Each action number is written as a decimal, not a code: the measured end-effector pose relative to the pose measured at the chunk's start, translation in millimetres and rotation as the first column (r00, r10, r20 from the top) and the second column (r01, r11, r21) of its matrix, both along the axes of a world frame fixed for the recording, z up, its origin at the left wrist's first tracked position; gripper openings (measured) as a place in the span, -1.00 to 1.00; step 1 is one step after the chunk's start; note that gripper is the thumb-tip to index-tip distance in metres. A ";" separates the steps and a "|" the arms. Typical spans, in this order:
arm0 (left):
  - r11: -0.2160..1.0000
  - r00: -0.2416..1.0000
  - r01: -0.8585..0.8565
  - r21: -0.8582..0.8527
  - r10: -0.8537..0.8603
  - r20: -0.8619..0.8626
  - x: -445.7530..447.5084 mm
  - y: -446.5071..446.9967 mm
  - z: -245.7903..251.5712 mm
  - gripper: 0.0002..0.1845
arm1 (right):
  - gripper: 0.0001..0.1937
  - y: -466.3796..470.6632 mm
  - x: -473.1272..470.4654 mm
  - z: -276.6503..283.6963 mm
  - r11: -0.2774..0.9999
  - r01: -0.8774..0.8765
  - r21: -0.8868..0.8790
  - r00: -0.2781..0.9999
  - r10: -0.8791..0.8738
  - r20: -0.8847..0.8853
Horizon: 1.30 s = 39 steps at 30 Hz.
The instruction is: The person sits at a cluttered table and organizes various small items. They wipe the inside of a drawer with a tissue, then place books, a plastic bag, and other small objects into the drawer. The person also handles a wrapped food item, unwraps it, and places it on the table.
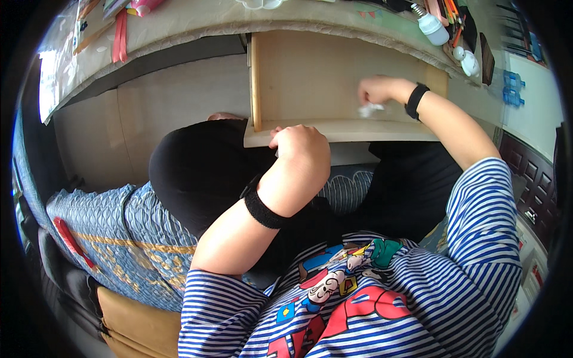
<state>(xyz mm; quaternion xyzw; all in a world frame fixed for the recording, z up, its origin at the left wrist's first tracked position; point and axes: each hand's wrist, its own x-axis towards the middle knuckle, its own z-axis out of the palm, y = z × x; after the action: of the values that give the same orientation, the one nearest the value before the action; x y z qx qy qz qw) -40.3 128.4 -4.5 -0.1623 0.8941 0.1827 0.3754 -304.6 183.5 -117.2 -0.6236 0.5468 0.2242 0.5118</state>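
A pulled-out wooden drawer (313, 76) lies before me, its pale inside showing. My left hand (302, 143) rests at the drawer's front edge near its left corner, back of the hand up; its fingers curl over the edge and are mostly hidden. Inside the drawer, toward the right, my right hand (378, 91) is blurred and closed on a crumpled white tissue or cloth (370, 110), which hangs under the fingers just above the drawer's floor. Each arm wears a black band.
Over the drawer runs a table with a lace-edged cover (304, 20). On it lie a white light bulb (432, 29), a small white figurine (468, 61), pens and red ribbons (120, 38). My black-clad knees flank the drawer's front. A blue quilted cover (112, 241) is beneath me.
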 end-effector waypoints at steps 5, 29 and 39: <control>1.000 0.999 0.000 -0.025 -0.001 -0.049 -0.5 0.2 1.4 -0.89 | -0.80 -74.9 81.8 -38.6 0.759 0.365 -0.539 0.915 -0.185 0.359; 1.000 0.999 -0.028 -0.005 0.028 -0.046 1.0 -0.5 4.5 -0.89 | -0.84 -42.4 133.1 -53.6 0.879 0.255 -0.403 0.777 0.062 0.626; 1.000 1.000 0.002 0.026 -0.003 0.022 -2.1 -0.5 2.2 -0.87 | -0.92 37.9 -45.9 7.1 0.975 -0.173 0.137 0.934 0.207 -0.291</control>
<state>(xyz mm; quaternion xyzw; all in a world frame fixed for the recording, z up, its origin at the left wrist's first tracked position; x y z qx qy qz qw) -42.4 127.9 -2.3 -0.1583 0.8877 0.1921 0.3873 -350.5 221.3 -110.1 -0.6026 0.5430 0.3954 0.4309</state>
